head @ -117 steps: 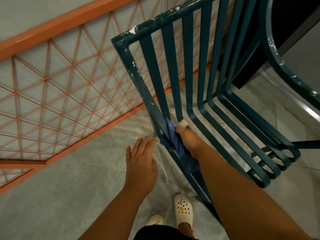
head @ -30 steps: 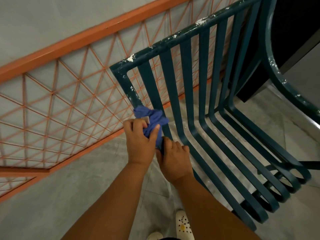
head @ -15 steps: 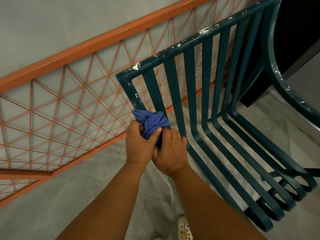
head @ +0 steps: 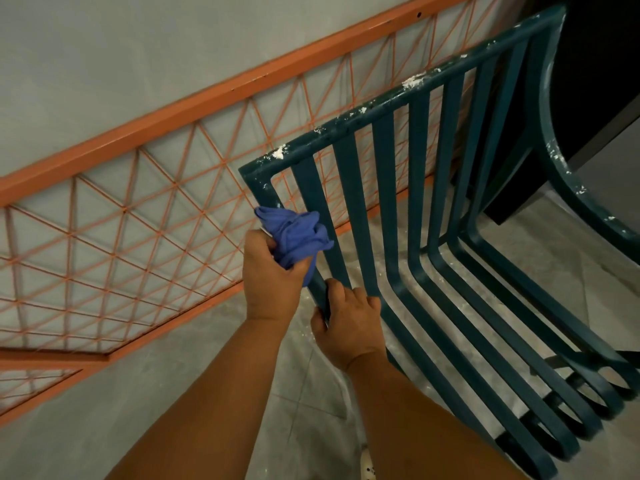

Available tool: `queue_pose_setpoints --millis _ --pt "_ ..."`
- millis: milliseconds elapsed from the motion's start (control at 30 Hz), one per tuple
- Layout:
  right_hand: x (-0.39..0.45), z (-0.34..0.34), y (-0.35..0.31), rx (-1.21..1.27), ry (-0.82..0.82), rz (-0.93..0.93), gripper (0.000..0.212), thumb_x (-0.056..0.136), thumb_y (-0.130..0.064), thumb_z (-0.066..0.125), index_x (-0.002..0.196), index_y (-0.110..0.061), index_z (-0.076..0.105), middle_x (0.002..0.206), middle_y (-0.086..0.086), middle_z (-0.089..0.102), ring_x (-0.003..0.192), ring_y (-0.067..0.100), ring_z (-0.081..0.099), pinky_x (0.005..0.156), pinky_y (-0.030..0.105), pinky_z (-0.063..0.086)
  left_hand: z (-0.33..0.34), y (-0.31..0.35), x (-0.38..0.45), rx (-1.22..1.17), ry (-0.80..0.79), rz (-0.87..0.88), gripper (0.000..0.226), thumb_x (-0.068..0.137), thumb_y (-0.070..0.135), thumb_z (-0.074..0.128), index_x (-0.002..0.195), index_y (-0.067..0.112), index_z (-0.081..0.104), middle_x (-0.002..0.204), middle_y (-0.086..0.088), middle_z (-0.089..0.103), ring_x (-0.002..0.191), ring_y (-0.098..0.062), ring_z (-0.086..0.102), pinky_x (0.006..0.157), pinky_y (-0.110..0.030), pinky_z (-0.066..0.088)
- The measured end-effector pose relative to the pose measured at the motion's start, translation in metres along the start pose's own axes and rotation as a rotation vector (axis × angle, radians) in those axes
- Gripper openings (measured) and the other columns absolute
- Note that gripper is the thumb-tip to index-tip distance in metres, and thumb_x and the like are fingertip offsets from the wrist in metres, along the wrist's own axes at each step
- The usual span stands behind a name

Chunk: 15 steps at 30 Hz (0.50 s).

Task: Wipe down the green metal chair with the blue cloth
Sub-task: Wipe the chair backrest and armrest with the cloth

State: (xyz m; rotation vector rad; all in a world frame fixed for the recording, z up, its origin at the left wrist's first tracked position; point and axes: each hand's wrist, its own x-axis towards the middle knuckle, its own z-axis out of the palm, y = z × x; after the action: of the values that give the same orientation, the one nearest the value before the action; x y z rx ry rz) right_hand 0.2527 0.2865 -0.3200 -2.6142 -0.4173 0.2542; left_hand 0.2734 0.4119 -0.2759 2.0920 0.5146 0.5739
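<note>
Chair (head: 384,216), green metal, slatted back and seat, standing on grey floor tiles (head: 298,410) beside an orange lattice railing (head: 138,216); white flecks and chips along the top rail and on the curved armrest at far right

Cloth (head: 294,237), blue, bunched into a wad; lies against the outer upright of the chair back, just below the top left corner of the frame

Left hand (head: 268,278): fingers and thumb curled round the lower part of the cloth, clamped on it, pressing the wad onto the upright; most of the wad sticks out above the fist

Right hand (head: 346,323): just below and to the right of the left, nearly touching it; fingers wrapped round the same upright where it runs down toward the seat, apparently steadying the chair

Key relation: the upright's long axis runs from the top left corner down and to the right toward the seat; the cloth sits near its upper end, the holding hand directly under it. Unwiped-looking spots lie up and right of the cloth, along the top rail, so the left hand is the nearer one for that stretch

Judgement: wiping is at an early or middle stage, as the top rail and armrest carry visible white marks; a further stroke would likely follow the bar's length, upward to the corner, then along the rail

Also present: toe of a pale shoe (head: 367,469) at the bottom edge
</note>
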Motion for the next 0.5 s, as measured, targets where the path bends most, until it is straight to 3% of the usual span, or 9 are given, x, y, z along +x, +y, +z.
queue_pose_setpoints --millis 133,333,500 --pt "0.0 -0.002 0.0 -0.005 -0.006 0.009 0.037 0.089 -0.045 0.042 0.12 -0.026 0.043 0.1 -0.001 0.062 0.094 0.022 0.054 0.097 0.042 0.032 -0.004 -0.002 -0.001 0.015 -0.026 -0.008 0.041 0.071 0.022 0.083 0.083 0.012 0.044 0.079 -0.002 0.05 0.066 -0.015 0.047 0.054 -0.016 0.043" --pt "0.0 -0.004 0.0 0.032 -0.025 0.023 0.032 0.092 -0.046 0.039 0.12 -0.03 0.04 0.097 -0.005 0.062 0.09 0.017 0.054 0.103 0.04 0.029 -0.019 0.035 0.035 -0.098 0.204 0.074 0.043 0.073 0.014 0.081 0.091 0.016 0.042 0.084 0.014 0.047 0.07 0.002 0.05 0.06 -0.009 0.041" --pt "-0.002 -0.004 -0.002 0.014 -0.037 0.023 0.033 0.092 -0.046 0.038 0.121 -0.029 0.039 0.093 -0.006 0.06 0.088 0.016 0.054 0.102 0.039 0.031 -0.008 0.021 0.002 -0.092 0.101 0.002 0.042 0.077 0.007 0.076 0.101 0.017 0.043 0.091 0.014 0.052 0.079 0.015 0.055 0.065 -0.004 0.045"
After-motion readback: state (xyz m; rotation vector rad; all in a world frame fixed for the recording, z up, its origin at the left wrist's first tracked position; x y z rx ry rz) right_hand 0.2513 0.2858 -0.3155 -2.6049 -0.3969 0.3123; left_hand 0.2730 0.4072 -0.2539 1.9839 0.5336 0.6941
